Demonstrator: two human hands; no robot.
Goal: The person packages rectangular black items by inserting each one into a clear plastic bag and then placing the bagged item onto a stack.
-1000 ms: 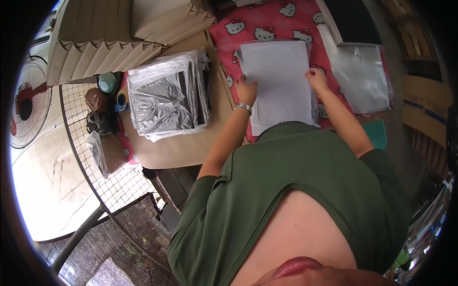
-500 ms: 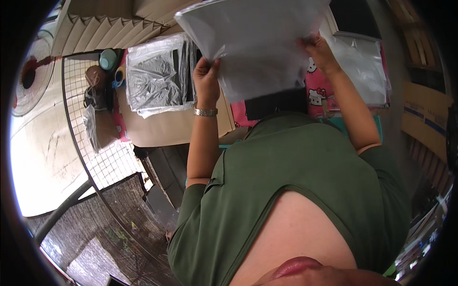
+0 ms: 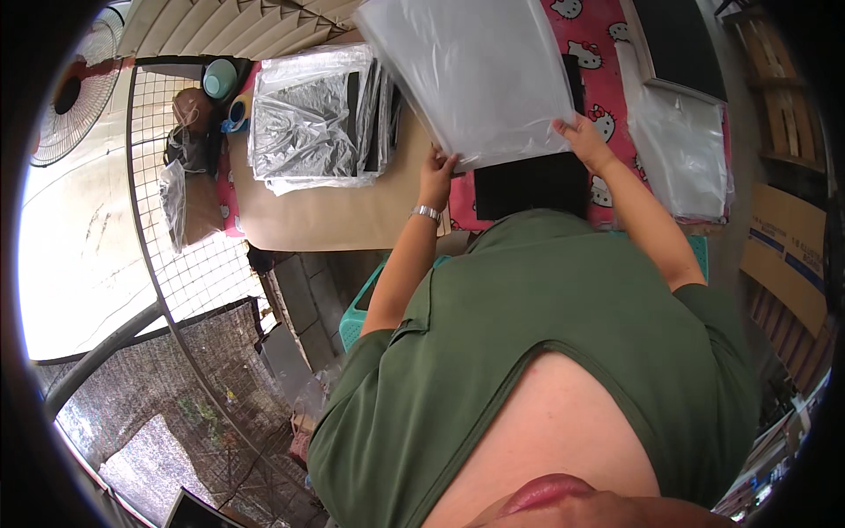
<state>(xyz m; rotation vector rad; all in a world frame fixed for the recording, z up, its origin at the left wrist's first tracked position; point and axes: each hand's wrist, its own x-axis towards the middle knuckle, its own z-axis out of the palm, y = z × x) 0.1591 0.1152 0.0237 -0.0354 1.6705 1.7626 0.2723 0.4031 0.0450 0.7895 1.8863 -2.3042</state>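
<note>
A large clear plastic sleeve [image 3: 484, 79] is spread out in front of me, tilted slightly, with its near edge toward my body. My left hand [image 3: 437, 180] pinches its near left corner between thumb and fingers. At the near right corner, my right hand [image 3: 585, 145] grips the edge, thumb on top. Beneath and nearer than the sleeve lies a flat black board [image 3: 528, 189], partly covered by the sleeve. I cannot tell whether the sleeve touches the board. A watch with a metal band [image 3: 427, 213] is on my left wrist.
Plastic-wrapped dark boards [image 3: 304, 128] are stacked at left on brown cardboard [image 3: 308, 220]. More clear sleeves [image 3: 682, 145] lie at right, beside a black board [image 3: 678, 44] on the pink patterned tablecloth [image 3: 594, 53]. A bowl [image 3: 219, 79], a tape roll [image 3: 238, 113] and a fan [image 3: 79, 84] are far left.
The sleeve has come down nearer to me and lies flatter, showing more of its face. My left hand has moved right and nearer; my right hand has come nearer too. The view has shifted slightly.
</note>
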